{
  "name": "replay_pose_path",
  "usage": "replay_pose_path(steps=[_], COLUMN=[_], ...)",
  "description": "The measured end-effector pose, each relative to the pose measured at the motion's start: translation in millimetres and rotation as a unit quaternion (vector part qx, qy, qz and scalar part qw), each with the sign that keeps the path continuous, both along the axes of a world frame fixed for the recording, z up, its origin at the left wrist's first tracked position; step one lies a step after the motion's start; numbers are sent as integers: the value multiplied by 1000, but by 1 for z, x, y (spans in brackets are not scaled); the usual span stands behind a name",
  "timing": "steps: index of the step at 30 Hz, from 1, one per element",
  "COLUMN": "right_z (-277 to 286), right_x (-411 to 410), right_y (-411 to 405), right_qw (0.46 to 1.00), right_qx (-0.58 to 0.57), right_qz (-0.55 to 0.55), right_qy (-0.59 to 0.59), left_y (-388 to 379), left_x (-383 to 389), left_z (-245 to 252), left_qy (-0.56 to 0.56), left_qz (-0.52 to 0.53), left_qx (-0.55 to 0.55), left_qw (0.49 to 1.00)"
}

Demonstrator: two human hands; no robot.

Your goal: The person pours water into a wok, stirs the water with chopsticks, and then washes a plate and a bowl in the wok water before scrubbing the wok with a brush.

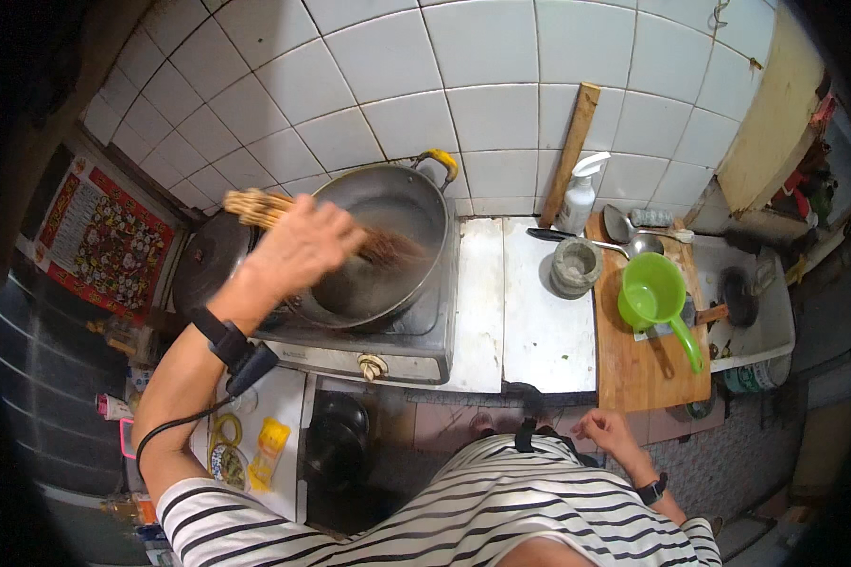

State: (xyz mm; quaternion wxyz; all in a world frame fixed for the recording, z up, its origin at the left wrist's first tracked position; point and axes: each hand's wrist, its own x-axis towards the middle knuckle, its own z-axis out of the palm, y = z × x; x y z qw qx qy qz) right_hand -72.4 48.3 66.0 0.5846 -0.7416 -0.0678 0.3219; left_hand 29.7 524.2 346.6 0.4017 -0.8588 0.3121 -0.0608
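My left hand (305, 248) is closed around a bundled fibre wok brush (259, 208). The brush's reddish-brown bristles reach into a large dark wok (411, 191), blurred against its inner wall. Cloudy liquid seems to lie in the bottom. The wok rests on a gas stove (397, 363) and has a yellow-wrapped handle at its far side. Beside my striped shirt, my right hand (603, 429) hangs in front of the counter with bent fingers and nothing visible in it. A black pan lid (209, 262) lies to the left of the wok, partly behind my forearm.
Right of the stove are a stone mortar (576, 268), a white spray bottle (578, 202), a wooden board (652, 383) bearing a green dipper (651, 290) and metal ladles, and a sink (783, 326). A wooden plank (571, 152) leans on the tiled wall.
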Motion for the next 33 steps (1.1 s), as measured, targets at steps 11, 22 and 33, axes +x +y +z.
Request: replay_pose_path(steps=[11,22,33], right_z=[-5,-15,-19], right_x=[4,16,12], right_y=[-9,-6,-7], right_qw=[999,998,999], right_qx=[-24,7,1], right_qz=[15,55,27], right_qy=[16,-18,18], left_y=[30,-78,-50], left_x=[13,64,-8], left_z=[-12,-1,54], left_qy=[-56,96,252], left_qz=[172,209,309], left_qx=[-67,-211,-111], left_qw=[981,950,910])
